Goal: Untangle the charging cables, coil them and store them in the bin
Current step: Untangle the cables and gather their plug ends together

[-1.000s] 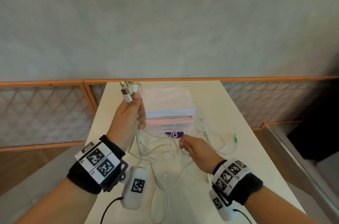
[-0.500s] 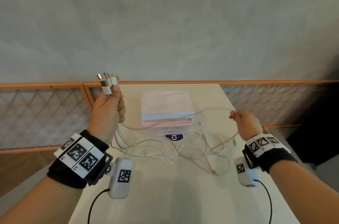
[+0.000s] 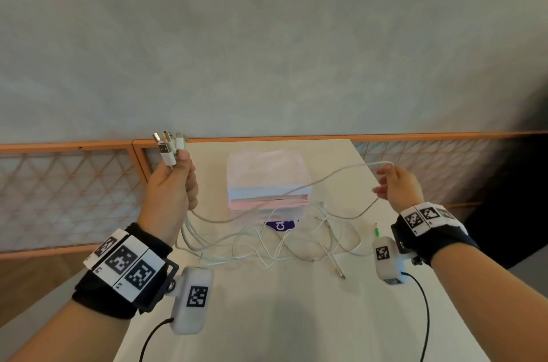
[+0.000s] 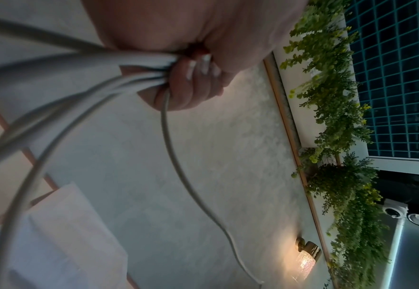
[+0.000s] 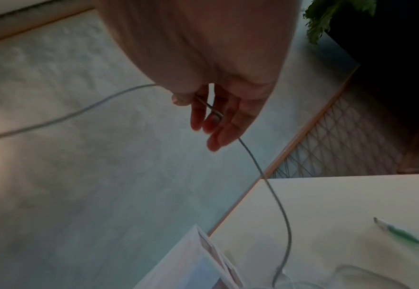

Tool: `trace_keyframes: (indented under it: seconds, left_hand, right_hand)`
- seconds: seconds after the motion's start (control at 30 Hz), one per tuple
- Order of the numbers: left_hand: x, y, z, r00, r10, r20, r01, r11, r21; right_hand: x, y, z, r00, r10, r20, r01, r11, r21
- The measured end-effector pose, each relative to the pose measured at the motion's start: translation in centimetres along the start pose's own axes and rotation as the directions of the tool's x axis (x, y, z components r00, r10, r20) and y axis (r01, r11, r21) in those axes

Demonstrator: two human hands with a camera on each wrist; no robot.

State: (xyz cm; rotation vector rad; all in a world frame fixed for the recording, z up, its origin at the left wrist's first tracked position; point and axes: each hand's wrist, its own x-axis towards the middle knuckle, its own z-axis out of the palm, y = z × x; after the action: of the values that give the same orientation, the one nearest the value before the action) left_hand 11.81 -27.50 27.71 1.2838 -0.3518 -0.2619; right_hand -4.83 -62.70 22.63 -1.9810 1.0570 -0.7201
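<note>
Several white charging cables (image 3: 284, 246) lie tangled on the white table (image 3: 296, 317) in front of a pale pink and white bin (image 3: 268, 180). My left hand (image 3: 173, 183) is raised at the table's left and grips a bundle of cables (image 4: 134, 64), their USB plugs (image 3: 169, 145) sticking up above the fist. My right hand (image 3: 397, 183) is raised at the right and pinches one white cable (image 3: 332, 179) between thumb and finger; that strand (image 5: 260, 170) spans in the air across the bin to the left hand and drops to the tangle.
A green-tipped plug (image 3: 377, 231) lies on the table under my right wrist. A purple label (image 3: 280, 225) shows at the bin's front. An orange-framed lattice rail (image 3: 74, 183) runs behind the table, with a grey wall beyond.
My right hand left the tangle at the middle and drew one cable out to the right and upward. My left hand moved left and higher with the plug bundle.
</note>
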Motion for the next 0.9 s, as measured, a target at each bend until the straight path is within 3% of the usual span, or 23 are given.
trace_keyframes:
  seconds: [0.13, 0.27, 0.5, 0.57, 0.63, 0.67, 0.7, 0.77, 0.9]
  left_hand:
    - [-0.3, -0.4, 0.3, 1.000, -0.007, 0.018, 0.007, 1.000, 0.008]
    - [-0.3, -0.1, 0.6, 1.000, 0.006, 0.018, -0.006, 1.000, 0.003]
    - [-0.2, -0.1, 0.3, 1.000, 0.010, 0.012, -0.010, 1.000, 0.003]
    - [-0.2, -0.2, 0.1, 1.000, 0.010, 0.016, -0.010, 1.000, -0.001]
    - [-0.3, -0.2, -0.5, 1.000, 0.012, -0.001, -0.012, 1.000, 0.007]
    - [-0.3, -0.2, -0.6, 1.000, 0.014, -0.003, -0.014, 1.000, 0.000]
    - [-0.3, -0.1, -0.6, 1.000, 0.013, -0.004, -0.013, 1.000, -0.002]
    - [-0.3, -0.1, -0.5, 1.000, 0.014, -0.005, -0.014, 1.000, -0.003]
    - [-0.4, 0.2, -0.6, 1.000, 0.029, -0.005, -0.029, 0.999, -0.020]
  right_hand:
    - [-1.1, -1.2, 0.2, 0.963, -0.251, -0.098, 0.242, 0.965, -0.098]
    - [-0.7, -2.5, -0.4, 0.856, -0.472, -0.210, 0.458, 0.882, -0.116]
    - [-1.4, -1.6, -0.2, 0.795, -0.593, -0.127, 0.563, 0.799, -0.209]
    - [-1.7, -0.8, 0.2, 0.842, -0.533, -0.078, 0.508, 0.834, -0.214]
    - [-2.1, 0.4, 1.5, 0.925, -0.358, 0.128, 0.379, 0.895, -0.237]
    - [-2.3, 1.3, 2.1, 0.936, -0.230, 0.267, 0.307, 0.905, -0.295]
    - [-2.6, 2.4, 2.7, 0.917, -0.117, 0.381, 0.269, 0.888, -0.373]
    - [-3.3, 4.4, 3.7, 0.871, 0.022, 0.490, 0.257, 0.831, -0.494]
    - [-4.1, 5.0, 4.9, 0.861, 0.058, 0.506, 0.241, 0.828, -0.506]
